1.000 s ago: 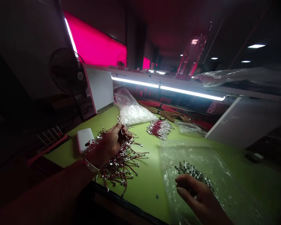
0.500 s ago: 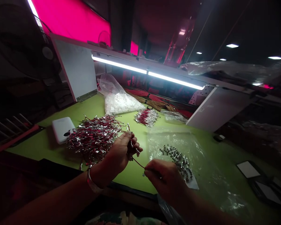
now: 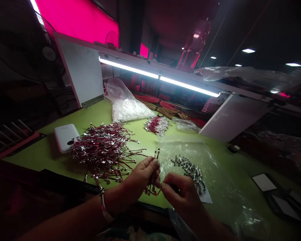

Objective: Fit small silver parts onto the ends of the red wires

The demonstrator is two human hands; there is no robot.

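The left hand (image 3: 140, 177) pinches a small bunch of thin red wires tipped with silver terminals (image 3: 155, 167), its long axis nearly upright. The right hand (image 3: 182, 195), just beside it, curls close to the bunch's lower end; what it pinches cannot be told. A tangled heap of red wires (image 3: 102, 150) lies left on the green counter (image 3: 240, 167), and loose silver terminals (image 3: 190, 172) lie right on a clear plastic bag (image 3: 180, 149).

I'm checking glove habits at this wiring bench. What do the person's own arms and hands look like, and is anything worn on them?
The left hand and right hand are bare, with no gloves. The left forearm has no sleeve, and a thin, shiny silver-coloured bangle circles its wrist. The right forearm is too dim to make out anything worn on it.
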